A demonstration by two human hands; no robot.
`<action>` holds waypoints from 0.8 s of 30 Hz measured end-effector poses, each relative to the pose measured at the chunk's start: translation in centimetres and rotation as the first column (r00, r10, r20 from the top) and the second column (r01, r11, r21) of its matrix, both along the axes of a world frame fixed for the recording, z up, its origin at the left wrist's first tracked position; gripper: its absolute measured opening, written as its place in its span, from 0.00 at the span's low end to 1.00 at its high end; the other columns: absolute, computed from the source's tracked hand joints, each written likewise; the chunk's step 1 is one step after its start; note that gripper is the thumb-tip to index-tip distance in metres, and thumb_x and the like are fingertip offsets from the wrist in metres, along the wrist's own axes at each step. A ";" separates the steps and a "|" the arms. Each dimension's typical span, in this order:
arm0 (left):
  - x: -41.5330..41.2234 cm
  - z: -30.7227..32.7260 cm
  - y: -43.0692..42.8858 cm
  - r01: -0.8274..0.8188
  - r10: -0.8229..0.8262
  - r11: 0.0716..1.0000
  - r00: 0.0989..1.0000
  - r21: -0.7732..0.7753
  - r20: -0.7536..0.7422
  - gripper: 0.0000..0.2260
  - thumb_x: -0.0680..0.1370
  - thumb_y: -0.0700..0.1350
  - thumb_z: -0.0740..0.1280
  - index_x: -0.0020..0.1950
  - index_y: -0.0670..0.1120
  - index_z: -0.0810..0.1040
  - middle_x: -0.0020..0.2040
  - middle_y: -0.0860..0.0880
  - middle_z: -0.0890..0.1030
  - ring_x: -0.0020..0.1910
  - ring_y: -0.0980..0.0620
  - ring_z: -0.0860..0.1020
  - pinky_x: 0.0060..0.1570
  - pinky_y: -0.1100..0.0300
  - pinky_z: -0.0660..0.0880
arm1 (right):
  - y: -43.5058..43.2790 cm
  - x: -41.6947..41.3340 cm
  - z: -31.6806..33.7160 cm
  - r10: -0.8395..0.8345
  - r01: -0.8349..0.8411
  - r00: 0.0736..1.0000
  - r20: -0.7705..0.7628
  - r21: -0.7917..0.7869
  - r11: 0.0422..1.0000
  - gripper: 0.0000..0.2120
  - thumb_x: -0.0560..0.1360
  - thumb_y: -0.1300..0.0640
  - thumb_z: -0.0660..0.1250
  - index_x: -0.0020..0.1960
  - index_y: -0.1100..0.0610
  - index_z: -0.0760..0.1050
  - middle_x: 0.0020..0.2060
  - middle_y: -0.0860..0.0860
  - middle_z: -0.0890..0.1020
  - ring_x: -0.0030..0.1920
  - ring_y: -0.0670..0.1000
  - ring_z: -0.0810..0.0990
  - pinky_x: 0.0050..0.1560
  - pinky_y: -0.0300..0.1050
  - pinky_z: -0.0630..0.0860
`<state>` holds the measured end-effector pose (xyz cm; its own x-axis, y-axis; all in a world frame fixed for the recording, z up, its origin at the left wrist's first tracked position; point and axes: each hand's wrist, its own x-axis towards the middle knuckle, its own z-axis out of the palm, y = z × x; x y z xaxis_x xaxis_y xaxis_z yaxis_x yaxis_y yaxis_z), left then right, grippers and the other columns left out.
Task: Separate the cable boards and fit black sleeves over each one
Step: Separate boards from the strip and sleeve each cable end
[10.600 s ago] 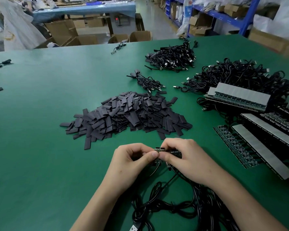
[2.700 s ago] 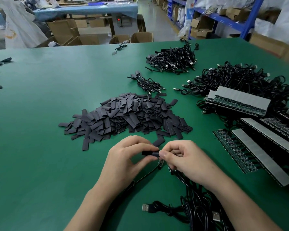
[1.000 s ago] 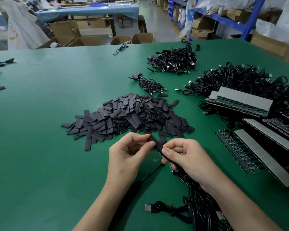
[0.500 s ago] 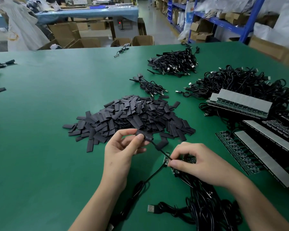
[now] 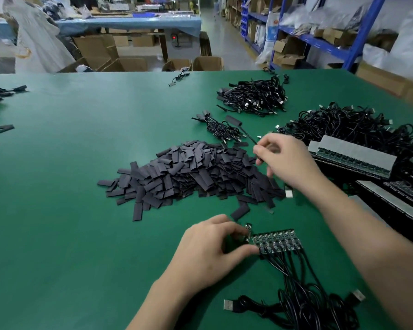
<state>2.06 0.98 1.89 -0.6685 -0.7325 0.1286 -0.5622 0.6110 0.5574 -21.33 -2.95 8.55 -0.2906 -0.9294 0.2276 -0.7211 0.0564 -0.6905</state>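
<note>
Head cam: L hand [image 5: 210, 251] grips board strip [image 5: 277, 242]; R hand [image 5: 285, 160] pinches sleeved cable [image 5: 233, 120].

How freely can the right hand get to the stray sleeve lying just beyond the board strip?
Probably yes, once it lets go: the right hand pinches a sleeved cable, but the stray sleeve lies uncovered, clear of the left hand gripping the board strip.

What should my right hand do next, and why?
Probably let go of the sleeved cable onto the small finished bundle. The right hand pinches its wire just beside that bundle, and its board is already covered. The left hand grips the board strip, whose boards are not yet separated.
</note>
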 end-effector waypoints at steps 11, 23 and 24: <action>-0.4 -0.2 0.0 0.067 -0.067 0.998 0.996 0.007 -0.060 0.14 0.77 0.61 0.68 0.62 0.62 0.80 0.54 0.62 0.78 0.53 0.61 0.77 0.51 0.69 0.71 | -17.0 0.0 4.4 -0.020 0.043 0.948 -0.319 0.066 0.997 0.15 0.81 0.51 0.68 0.64 0.57 0.81 0.61 0.56 0.83 0.61 0.58 0.80 0.63 0.51 0.77; -0.3 -0.6 -0.6 -0.036 0.078 0.986 0.961 0.161 -0.265 0.08 0.76 0.42 0.71 0.49 0.55 0.86 0.43 0.58 0.83 0.43 0.59 0.81 0.49 0.62 0.78 | 2.4 0.7 -1.7 0.228 -0.181 0.963 -0.146 0.282 0.942 0.04 0.79 0.49 0.71 0.45 0.43 0.82 0.43 0.39 0.84 0.41 0.38 0.80 0.39 0.33 0.72; -0.3 -0.6 -0.6 -0.056 0.108 0.982 0.950 0.178 -0.294 0.08 0.76 0.41 0.71 0.48 0.54 0.86 0.42 0.59 0.84 0.41 0.60 0.81 0.46 0.65 0.77 | 4.0 0.7 -2.3 0.220 -0.173 0.967 -0.125 0.312 0.934 0.06 0.79 0.48 0.71 0.43 0.43 0.82 0.40 0.40 0.84 0.40 0.38 0.80 0.37 0.33 0.72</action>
